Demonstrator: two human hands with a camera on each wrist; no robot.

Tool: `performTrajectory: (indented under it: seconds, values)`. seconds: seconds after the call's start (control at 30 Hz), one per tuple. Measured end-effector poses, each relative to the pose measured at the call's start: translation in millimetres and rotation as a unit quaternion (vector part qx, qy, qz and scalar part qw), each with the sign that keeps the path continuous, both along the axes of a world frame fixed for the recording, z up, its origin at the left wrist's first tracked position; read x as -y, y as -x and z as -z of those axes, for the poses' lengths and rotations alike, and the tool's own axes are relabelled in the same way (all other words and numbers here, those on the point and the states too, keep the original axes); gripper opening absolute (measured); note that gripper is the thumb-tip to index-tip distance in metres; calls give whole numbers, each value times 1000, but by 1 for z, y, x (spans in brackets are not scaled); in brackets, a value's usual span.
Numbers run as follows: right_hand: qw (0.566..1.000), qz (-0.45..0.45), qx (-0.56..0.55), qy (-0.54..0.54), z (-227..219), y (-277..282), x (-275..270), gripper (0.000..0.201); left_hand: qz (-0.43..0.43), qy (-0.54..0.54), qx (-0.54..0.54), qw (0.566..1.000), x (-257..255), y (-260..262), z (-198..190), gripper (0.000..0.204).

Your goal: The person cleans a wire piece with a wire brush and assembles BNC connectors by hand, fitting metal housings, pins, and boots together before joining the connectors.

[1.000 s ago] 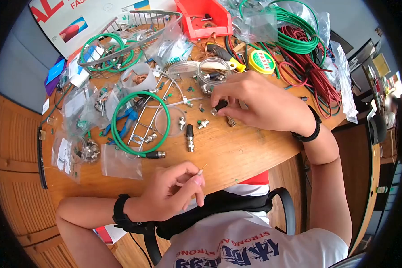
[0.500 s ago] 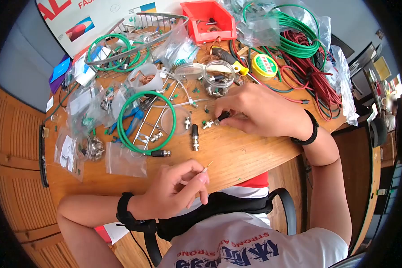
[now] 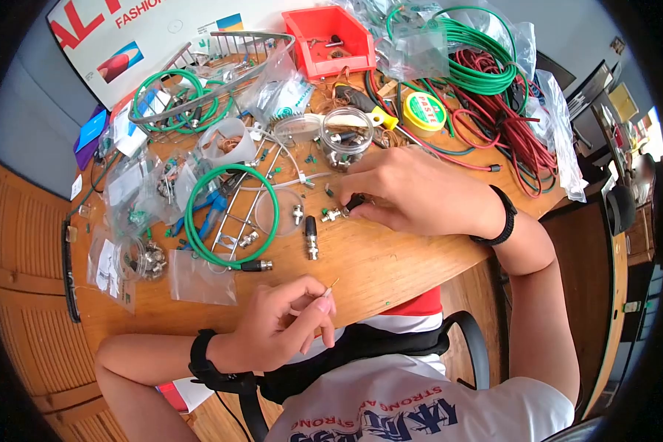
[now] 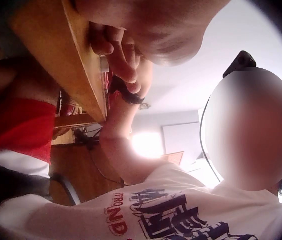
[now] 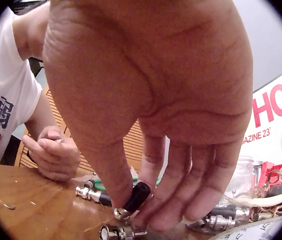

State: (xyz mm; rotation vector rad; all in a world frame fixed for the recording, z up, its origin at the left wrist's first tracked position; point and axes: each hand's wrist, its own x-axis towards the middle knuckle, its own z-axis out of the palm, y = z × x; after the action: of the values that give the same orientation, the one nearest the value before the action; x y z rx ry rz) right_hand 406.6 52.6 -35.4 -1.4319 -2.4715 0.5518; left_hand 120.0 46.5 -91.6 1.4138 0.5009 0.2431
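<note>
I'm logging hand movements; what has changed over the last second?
The right hand, holding a black connector piece, has moved toward the person and closer to a loose silver connector. Nothing was visibly taken hold of or let go. The left hand still pinches the thin gold-tipped piece, and the black-and-silver connector lies where it was.

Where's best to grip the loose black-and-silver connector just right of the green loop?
Likely its silver end, pinched across from above, coming from the table's near edge: the connector lies flat, that end pointing nearest, bare wood either side, while silver connectors flank the black sleeve.
</note>
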Motion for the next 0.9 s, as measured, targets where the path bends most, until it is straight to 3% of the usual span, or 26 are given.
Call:
performTrajectory:
  seconds: [0.17,0.27,0.57,0.77,0.83,0.87,0.9]
  values:
    - [1000,-9,11,-22,8,1,0,20,-10,0,12,1000,2,-1,-2,19]
    - [995,-5,7,-101,10,1,2,15,-13,4,21,1000,2,-2,-2,19]
    - [982,8,111,-150,16,1,3,20,-28,21,6,999,2,-1,-1,16]
    - [983,-1,62,-174,3,-1,1,13,-37,30,15,999,3,-2,-1,15]
    - [989,54,-46,-127,-11,-12,-8,10,-40,23,21,999,4,-1,-1,15]
    - [974,96,-68,-195,-12,-17,-15,12,-40,25,21,999,4,0,0,15]
    - [969,141,-74,-189,-16,-22,-21,8,-34,19,19,999,3,0,1,15]
